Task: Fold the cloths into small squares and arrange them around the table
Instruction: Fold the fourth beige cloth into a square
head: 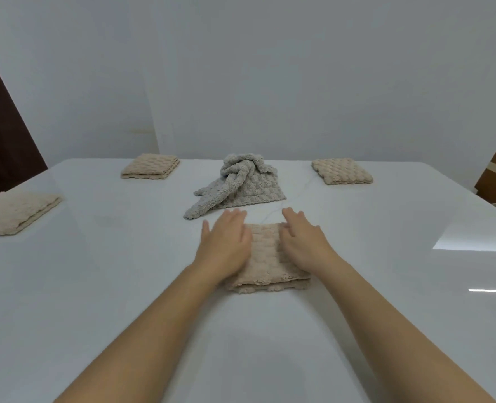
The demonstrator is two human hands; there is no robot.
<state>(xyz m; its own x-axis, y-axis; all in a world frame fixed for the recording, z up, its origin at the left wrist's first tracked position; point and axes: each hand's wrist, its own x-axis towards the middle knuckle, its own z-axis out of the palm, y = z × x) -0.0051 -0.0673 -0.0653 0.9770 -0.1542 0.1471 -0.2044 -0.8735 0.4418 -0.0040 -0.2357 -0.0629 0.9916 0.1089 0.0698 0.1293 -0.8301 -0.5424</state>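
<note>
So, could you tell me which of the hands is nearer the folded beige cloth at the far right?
Right. The right hand lies down-left of the far-right cloth in the head view; the left hand lies further left.

Only the arms and hands of the person show. The left forearm (pixel 153 324) and the right forearm (pixel 386 315) are bare along all their visible length, from the lower edge of the picture to the wrists, and their surface is smooth and even. Each looks broad near the lower edge and narrows toward a slim wrist. The left hand (pixel 225 245) shows its back, with a thumb and four fingers. The right hand (pixel 302 244) also shows its back, with the knuckles faintly marked. Both hands are bare. The fingers are slightly blurred, and the nails are too small to make out.
</note>
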